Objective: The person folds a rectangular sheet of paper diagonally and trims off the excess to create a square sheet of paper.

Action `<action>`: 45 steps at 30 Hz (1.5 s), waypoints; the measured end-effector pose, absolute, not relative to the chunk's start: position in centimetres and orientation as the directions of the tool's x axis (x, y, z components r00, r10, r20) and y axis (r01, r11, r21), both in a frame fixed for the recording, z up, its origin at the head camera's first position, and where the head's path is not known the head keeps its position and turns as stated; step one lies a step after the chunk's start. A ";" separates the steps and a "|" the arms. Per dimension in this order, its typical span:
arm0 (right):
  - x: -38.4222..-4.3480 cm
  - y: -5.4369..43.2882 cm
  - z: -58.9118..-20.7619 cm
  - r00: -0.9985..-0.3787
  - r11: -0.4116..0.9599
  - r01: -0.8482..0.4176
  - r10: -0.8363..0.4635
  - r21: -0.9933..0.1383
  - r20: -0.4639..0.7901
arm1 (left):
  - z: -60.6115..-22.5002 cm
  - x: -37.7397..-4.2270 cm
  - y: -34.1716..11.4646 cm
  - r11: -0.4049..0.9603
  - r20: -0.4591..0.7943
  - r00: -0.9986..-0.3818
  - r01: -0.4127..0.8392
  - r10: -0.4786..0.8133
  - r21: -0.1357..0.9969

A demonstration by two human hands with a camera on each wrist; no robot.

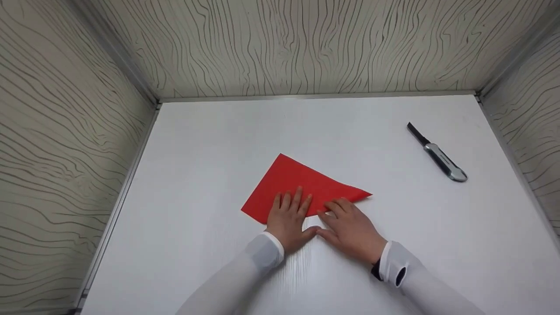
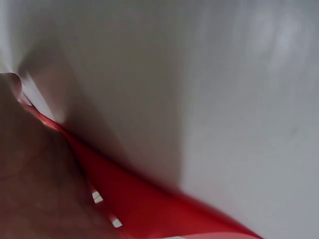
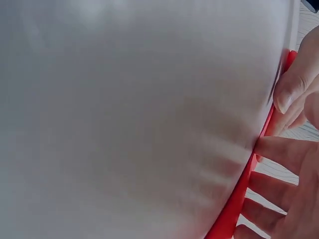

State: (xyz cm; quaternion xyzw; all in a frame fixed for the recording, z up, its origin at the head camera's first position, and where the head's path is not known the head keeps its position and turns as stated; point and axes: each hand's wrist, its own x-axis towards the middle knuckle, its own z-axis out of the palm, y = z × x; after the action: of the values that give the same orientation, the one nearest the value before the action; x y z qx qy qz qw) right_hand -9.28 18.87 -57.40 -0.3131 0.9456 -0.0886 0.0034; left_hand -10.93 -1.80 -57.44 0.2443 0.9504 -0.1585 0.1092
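Observation:
A folded sheet of red paper (image 1: pixel 291 175) lies on the white table, its narrow tip pointing right and lifting slightly. My left hand (image 1: pixel 286 222) rests palm down on its near part with the fingers extended. Along the near right edge, the fingertips of my right hand (image 1: pixel 352 230) press on the paper, fingers fairly straight. Both thumbs point inward, their tips close together just in front of the paper. In the left wrist view the red paper (image 2: pixel 134 199) runs beneath the hand. The right wrist view has the fingers (image 3: pixel 274 189) against the paper's edge.
A utility knife (image 1: pixel 442 162) with a grey and black handle and dark blade lies at the right rear of the white table (image 1: pixel 210 140). Wood-patterned panels (image 1: pixel 297 48) rise behind and at both sides, with metal strips along the table's edges.

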 end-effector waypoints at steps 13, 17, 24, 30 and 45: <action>-10.0 18.2 -56.4 -0.774 0.765 -0.609 -0.631 -0.207 -0.053 | -56.4 -9.9 -2.0 0.789 -0.255 -0.839 0.541 0.481 -0.292; -10.0 18.4 -56.3 -0.778 0.772 -0.604 -0.625 -0.200 -0.064 | -55.9 -8.2 -1.1 0.782 -0.291 -0.814 0.572 0.503 -0.248; -10.0 18.5 -56.3 -0.774 0.765 -0.615 -0.632 -0.193 -0.039 | -56.7 -6.2 0.1 0.867 -0.275 -0.845 0.493 0.458 -0.073; -9.9 18.6 -56.3 -0.776 0.764 -0.614 -0.630 -0.198 -0.023 | -57.2 -6.0 0.5 0.881 -0.247 -0.860 0.470 0.446 -0.046; -9.8 19.1 -56.3 -0.772 0.758 -0.621 -0.635 -0.200 -0.013 | -57.0 -5.4 0.8 0.921 -0.265 -0.896 0.385 0.357 -0.062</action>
State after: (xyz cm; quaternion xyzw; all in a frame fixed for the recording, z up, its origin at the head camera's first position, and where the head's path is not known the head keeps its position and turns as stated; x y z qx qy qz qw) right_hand -9.80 19.05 -56.29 -0.3352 0.9367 -0.0924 0.0403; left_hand -5.42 0.79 -56.96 0.1909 0.9719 -0.0563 0.1255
